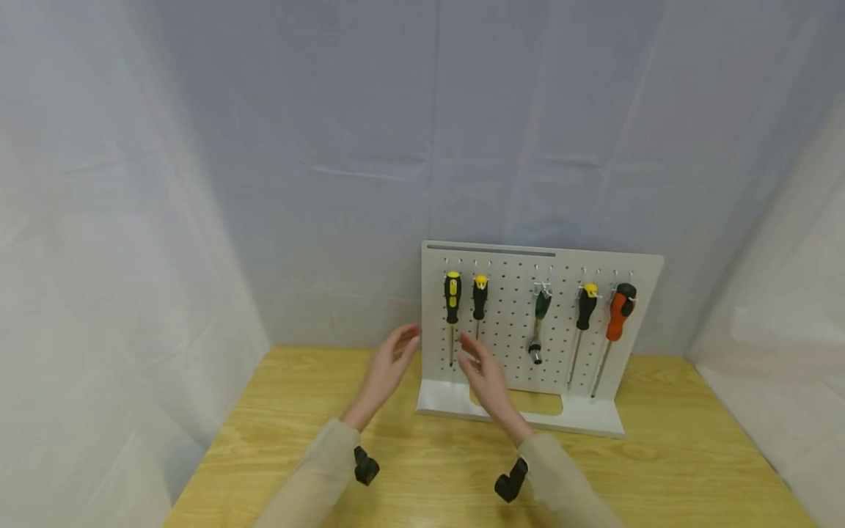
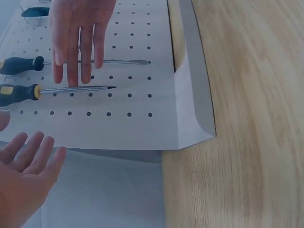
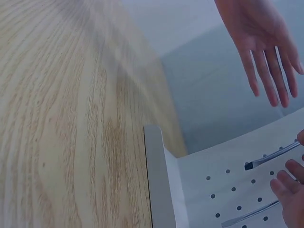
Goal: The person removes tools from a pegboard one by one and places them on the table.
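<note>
White board (image 1: pixel 508 323) standing along your table's (image 1: pixel 264 433) back edge, a bit right of the middle, and both your hands are up at its left end with nothing in them. Your left hand (image 1: pixel 388 361) is out just beside the board's left edge, fingers pretty much straight with a soft bend, palm turned inward. Your right hand (image 1: pixel 488 375) is in front of the board near its lower left corner, fingers long and loose too, palm facing your other one. So yeah, both are well spread and you've got hold of nothing.

Closest things to you are two black-and-yellow drivers. The first driver (image 1: pixel 452 312) hangs nearest the board's left edge, tip down, and the second driver (image 1: pixel 480 301) is right next to it. From your left wrist cam your right fingers cross in front of both shafts, but I can't tell if they're touching the metal. Doesn't look like a grip either way.

Further over, well apart from your hands, you've got a green ratchet (image 1: pixel 541 306) past the middle, then a third driver (image 1: pixel 585 312), then a red driver (image 1: pixel 618 317) closest to the board's right edge.
</note>
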Motion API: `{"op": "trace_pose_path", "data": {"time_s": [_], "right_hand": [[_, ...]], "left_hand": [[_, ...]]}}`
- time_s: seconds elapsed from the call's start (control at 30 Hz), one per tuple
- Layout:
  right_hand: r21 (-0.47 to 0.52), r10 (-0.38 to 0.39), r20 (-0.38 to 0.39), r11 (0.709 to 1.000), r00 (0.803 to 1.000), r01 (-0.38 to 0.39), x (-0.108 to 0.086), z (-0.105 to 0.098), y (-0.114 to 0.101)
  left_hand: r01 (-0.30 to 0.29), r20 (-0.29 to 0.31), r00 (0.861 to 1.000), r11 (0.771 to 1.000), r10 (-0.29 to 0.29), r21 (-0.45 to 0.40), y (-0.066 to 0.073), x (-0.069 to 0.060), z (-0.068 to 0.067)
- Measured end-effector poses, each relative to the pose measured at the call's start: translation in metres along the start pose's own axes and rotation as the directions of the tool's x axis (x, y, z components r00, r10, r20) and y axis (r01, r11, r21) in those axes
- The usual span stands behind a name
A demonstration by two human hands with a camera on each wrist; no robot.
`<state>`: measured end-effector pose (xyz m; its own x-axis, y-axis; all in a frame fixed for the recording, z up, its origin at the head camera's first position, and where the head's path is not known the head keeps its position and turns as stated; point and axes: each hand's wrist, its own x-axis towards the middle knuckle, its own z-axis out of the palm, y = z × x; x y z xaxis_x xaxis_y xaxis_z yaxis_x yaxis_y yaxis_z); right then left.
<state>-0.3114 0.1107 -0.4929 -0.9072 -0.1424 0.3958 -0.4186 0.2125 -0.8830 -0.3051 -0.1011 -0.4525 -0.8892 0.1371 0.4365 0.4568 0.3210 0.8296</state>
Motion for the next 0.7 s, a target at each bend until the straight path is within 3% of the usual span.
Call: {"op": "trace_pose_path", "data": {"time_s": [0.17, 0.33, 0.53, 0.7], "right_hand": [[0.01, 0.02, -0.044, 1.0, 0.999, -0.019, 0.008, 0.009, 0.001], [-0.034, 0.002, -0.068, 0.999, 0.998, -0.004, 0.013, 0.015, 0.005], [-0.028, -0.007, -0.102, 1.0, 0.995, 0.004, 0.017, 0.019, 0.007], [-0.001, 0.018, -0.127, 1.0, 0.992, -0.018, 0.021, 0.02, 0.005]], "left_hand": [[0.044, 0.022, 0.999, 0.995, -0.042, -0.088, -0.002, 0.02, 0.009], [0.054, 0.038, 0.998, 0.986, -0.048, -0.159, 0.004, 0.036, 0.019], [0.036, 0.019, 0.999, 0.983, -0.034, -0.182, 0.011, 0.052, 0.029], [0.067, -0.003, 0.998, 0.973, -0.069, -0.222, 0.017, 0.064, 0.038]]}}
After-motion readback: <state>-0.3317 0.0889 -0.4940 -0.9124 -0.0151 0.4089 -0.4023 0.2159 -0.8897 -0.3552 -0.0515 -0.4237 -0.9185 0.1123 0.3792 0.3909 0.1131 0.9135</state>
